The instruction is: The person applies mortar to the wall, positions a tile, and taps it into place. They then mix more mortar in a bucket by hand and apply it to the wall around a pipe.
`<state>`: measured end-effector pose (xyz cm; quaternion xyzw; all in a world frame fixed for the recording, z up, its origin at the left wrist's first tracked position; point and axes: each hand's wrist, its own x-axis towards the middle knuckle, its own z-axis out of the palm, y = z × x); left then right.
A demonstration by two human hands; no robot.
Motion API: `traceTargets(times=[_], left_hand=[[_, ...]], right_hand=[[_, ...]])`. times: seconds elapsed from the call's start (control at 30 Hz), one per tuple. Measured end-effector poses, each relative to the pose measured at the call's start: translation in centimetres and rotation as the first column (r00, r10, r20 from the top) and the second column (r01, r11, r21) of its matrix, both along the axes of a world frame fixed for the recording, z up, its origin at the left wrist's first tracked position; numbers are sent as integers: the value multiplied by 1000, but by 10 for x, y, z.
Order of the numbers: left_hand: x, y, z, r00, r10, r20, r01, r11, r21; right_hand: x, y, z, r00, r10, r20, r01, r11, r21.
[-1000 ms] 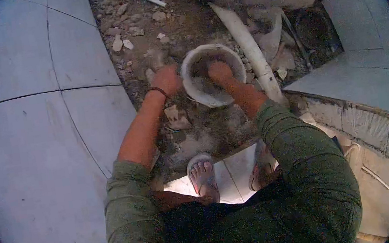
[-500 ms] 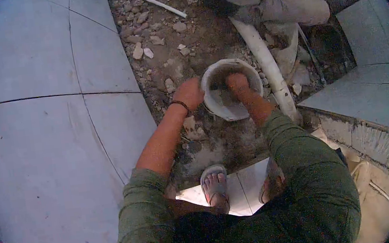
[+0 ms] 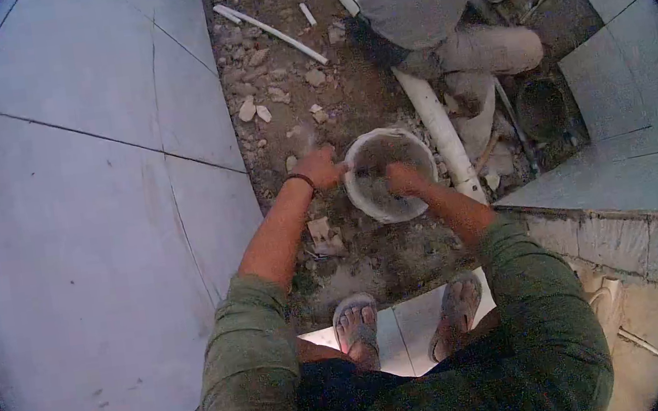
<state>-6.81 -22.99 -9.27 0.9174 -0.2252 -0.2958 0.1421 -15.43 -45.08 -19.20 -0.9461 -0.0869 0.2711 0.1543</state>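
Now | one bucket [image 3: 386,212] | left hand [image 3: 320,169] fingers grip rim | right hand [image 3: 404,178] fingers unclear

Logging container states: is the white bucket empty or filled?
Partly filled: grey mix lies inside the white bucket, below its rim, and the right hand reaches into it. Depth: cannot tell.

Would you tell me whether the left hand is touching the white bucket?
Touching: the head view shows the left hand holding the bucket by its rim.
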Motion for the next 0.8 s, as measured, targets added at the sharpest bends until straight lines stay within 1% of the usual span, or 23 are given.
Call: traceTargets(times=[0.03, 0.1, 0.13, 0.17, 0.2, 0.23, 0.27, 0.3, 0.37, 0.4, 0.43, 0.47, 0.5, 0.53, 0.57, 0.6, 0.63, 0.67, 0.7, 0.73, 0.77, 0.8], left_hand=[[2, 2, 7, 999, 14, 30, -13, 1000, -21], [4, 5, 29, 999, 32, 31, -33, 999, 37], [3, 6, 38, 999, 39, 26, -41, 997, 66], [2, 7, 43, 998, 14, 63, -18, 997, 72], [3, 8, 49, 995, -13, 101, 5, 997, 79], [6, 10, 54, 989, -42, 139, 30, 996, 89], [18, 16, 28, 987, -63, 150, 42, 990, 137], [38, 26, -25, 984, -84, 160, 54, 981, 186], [46, 30, -24, 983, -80, 163, 44, 976, 213], [35, 23, 12, 986, -70, 149, 41, 981, 191], [26, 20, 33, 951, -235, 199, 179, 947, 266], [39, 26, 26, 935, -258, 243, 200, 950, 239], [52, 32, 19, 916, -280, 288, 223, 951, 215], [65, 40, -6, 944, -150, 294, 127, 987, 96], [49, 29, 44, 934, -177, 311, 140, 981, 136], [33, 20, 100, 924, -198, 326, 146, 973, 176], [56, 32, 77, 958, -28, 287, 32, 999, -10], [85, 53, 52, 967, 143, 210, -104, 976, -189], [94, 61, 46, 968, 143, 206, -95, 969, -226], [94, 66, 57, 966, 154, 208, -97, 961, -259], [93, 75, 68, 927, -54, 370, 73, 997, -39], [84, 77, 91, 824, -271, 498, 201, 961, 190]], right_hand=[[0, -16, -19, 991, 130, 20, -131, 990, 61], [-1, -29, -8, 953, 287, 98, -302, 927, 224], [-6, -35, 17, 939, 311, 149, -344, 881, 325], [-11, -37, 38, 922, 331, 202, -387, 821, 420], [-14, -36, 44, 986, 108, -129, 6, 741, 671], [-18, -32, 49, 872, -30, -488, 428, 530, 732], [-19, -28, 54, 613, -47, -789, 774, 236, 587], [-20, -22, 70, 578, -31, -815, 811, 129, 571], [-26, -4, 111, 503, 9, -864, 860, -100, 500], [-27, 4, 116, 538, -53, -841, 829, -148, 539], [-31, 11, 119, 556, -126, -821, 797, -200, 571], [-27, 16, 81, 852, -326, -409, 439, 20, 898], [-26, 19, 76, 853, -353, -386, 423, 32, 905], [-26, 22, 72, 851, -379, -363, 408, 45, 912], [-35, 33, 106, 606, -228, -762, 726, -233, 647], [-41, 43, 121, 590, -182, -786, 724, -311, 616], [-48, 50, 127, 579, -132, -805, 720, -381, 580], [-55, 54, 128, 540, -108, -835, 728, -437, 528], [-62, 61, 128, 503, -74, -861, 737, -484, 472], [-68, 70, 128, 471, -29, -882, 745, -522, 415], [-76, 76, 129, 414, 1, -910, 759, -552, 345], [-86, 79, 131, 359, 41, -933, 777, -567, 274]])
